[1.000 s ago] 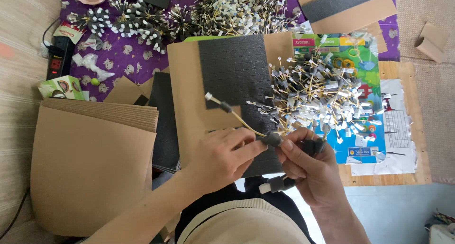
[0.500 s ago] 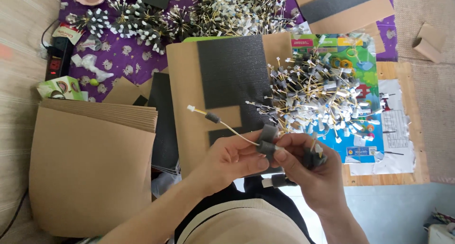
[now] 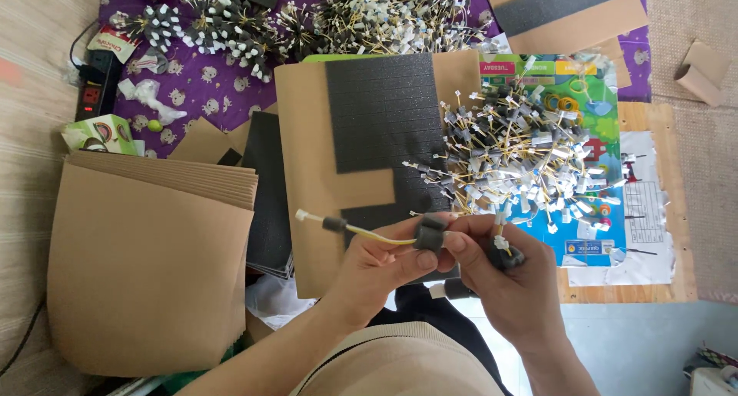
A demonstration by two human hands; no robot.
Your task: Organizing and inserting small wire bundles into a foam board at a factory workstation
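Observation:
My left hand and my right hand meet just above my lap. Between them runs a thin yellow wire with a white plug at its left tip and a small black sleeve near that end. A dark grey foam piece wraps the wire where my left thumb and right fingers pinch it. My right hand also closes on another dark foam piece with a white connector. Right behind the hands lies a cardboard sheet carrying a black foam pad cut into small squares.
A loose heap of yellow wires with white plugs lies on a colourful printed sheet at right. Bundled finished wires cover the purple cloth at the back. A stack of brown cardboard sheets sits at left, a power strip beyond it.
The wire has swung down from pointing up-left to lying nearly level. The grey foam piece is now wrapped on the wire between both hands, which have drawn closer together.

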